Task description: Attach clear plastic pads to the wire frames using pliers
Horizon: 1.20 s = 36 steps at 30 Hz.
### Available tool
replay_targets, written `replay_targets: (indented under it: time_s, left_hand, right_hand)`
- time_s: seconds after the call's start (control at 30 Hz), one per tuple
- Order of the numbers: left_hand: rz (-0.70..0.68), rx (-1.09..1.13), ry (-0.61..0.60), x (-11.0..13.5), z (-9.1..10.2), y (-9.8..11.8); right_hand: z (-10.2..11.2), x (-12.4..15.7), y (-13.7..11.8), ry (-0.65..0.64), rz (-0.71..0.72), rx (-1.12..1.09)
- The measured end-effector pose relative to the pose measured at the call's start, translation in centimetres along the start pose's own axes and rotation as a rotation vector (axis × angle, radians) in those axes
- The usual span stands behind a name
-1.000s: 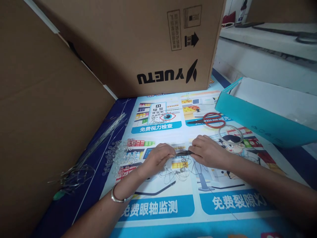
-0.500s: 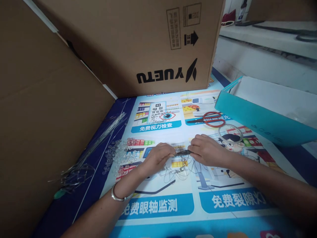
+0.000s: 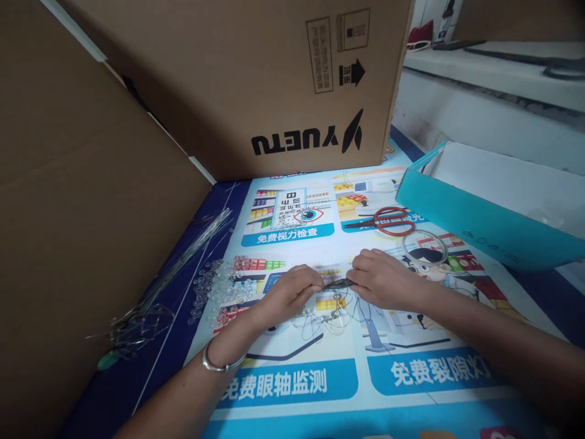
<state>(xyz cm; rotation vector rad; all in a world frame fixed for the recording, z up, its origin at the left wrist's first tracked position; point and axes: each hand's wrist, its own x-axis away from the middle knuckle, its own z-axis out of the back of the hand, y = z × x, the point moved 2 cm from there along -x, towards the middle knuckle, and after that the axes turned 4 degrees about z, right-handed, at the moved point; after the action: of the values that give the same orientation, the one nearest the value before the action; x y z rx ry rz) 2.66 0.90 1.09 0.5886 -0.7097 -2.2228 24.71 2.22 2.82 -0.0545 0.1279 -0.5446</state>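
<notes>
beads (image 3: 226,289): left of left hand (image 3: 298,288) | scissors (image 3: 388,222): behind right hand (image 3: 379,278)

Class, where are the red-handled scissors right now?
In the head view, the scissors lie right of centre, beyond the right hand, near the ring and left of the teal box.
</notes>
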Motion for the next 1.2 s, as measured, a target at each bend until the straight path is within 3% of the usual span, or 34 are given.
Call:
replay_targets:
  time_s: [0.3, 0.6, 0.97, 1.2]
  left_hand:
    - [0.026, -0.037, -0.047, 0.1, 0.5, 1.7]
    - [0.018, -0.061, -0.056, 0.2, 0.4, 1.6]
    - [-0.05, 0.041, -0.234, 0.2, 1.2, 1.1]
    - [-0.075, 0.014, -0.25, 0.2, 1.2, 1.1]
  right_hand:
    - [0.5, 0.2, -0.8, -0.008, -0.001, 0.087]
    - [0.9, 0.3, -1.3, -0.012, -0.009, 0.109]
    - [0.6, 0.6, -1.3, 0.0, 0.004, 0.124]
    - [0.9, 0.7, -1.5, 0.002, 0.025, 0.171]
